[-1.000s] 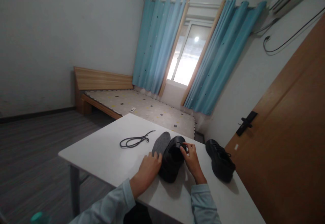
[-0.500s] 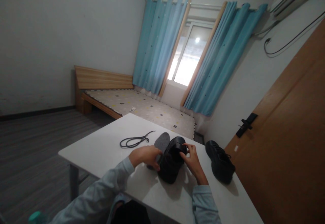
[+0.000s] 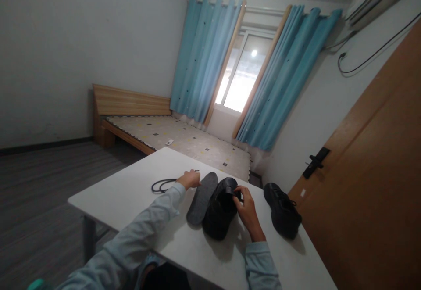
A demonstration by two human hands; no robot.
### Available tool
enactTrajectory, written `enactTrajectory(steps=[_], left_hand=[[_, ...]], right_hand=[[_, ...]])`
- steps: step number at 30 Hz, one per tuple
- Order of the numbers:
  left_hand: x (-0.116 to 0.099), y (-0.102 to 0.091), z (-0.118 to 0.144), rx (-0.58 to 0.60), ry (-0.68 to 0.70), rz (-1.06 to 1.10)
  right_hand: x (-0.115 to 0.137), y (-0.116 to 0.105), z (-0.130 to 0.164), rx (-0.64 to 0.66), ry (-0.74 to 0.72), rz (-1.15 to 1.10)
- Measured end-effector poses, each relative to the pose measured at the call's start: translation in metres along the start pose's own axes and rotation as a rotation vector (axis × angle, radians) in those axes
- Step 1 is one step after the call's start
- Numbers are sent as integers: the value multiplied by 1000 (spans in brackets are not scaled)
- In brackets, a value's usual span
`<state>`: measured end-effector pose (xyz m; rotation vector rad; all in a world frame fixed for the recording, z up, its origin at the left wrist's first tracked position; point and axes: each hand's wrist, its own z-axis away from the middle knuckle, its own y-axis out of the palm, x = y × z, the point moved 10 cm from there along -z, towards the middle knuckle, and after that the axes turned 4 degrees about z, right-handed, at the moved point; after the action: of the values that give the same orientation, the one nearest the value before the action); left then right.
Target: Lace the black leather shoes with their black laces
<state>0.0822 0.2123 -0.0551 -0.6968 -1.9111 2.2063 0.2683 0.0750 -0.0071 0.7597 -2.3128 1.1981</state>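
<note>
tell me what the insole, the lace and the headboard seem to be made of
Insole: probably felt or fabric; its grey top looks matte and mottled.
Lace: likely textile cord, dark; it bends in loose curves, but any weave is too small to see.
Headboard: wood or wood-look laminate, smooth; streaky grain shows, though which it is stays open.

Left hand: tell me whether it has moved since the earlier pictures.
Yes: the left hand has moved toward the far edge of the table, from over the insole to the lace.
</note>
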Motion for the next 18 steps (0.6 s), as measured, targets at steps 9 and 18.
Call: enactTrajectory(steps=[9,18], left_hand=[[-18,5,-10,-44,44,-17],[-36,-7,-30,-91,118,-19]], right_hand=[[-2,-1,-2,6,17,17],[-11,-2,-3,-11,43,-4]])
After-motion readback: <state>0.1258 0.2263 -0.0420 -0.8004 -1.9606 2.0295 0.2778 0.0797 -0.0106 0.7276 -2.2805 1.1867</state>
